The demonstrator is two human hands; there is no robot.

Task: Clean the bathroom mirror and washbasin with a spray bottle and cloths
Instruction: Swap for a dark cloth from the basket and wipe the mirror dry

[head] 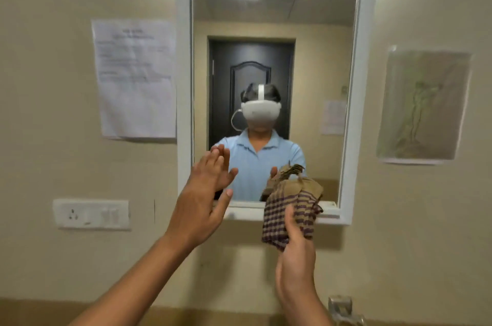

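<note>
Head view: we wipe the mirror [274,59] near its lower edge.
Left hand [205,192] spread; right hand [294,251] grips the cloth [290,208] — press flat, overlap strokes.

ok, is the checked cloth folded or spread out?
Folded, bunched. The purple-and-tan checked cloth sits as a thick wad in the right hand, layered edges showing at its top, in front of the white-framed mirror.
</note>
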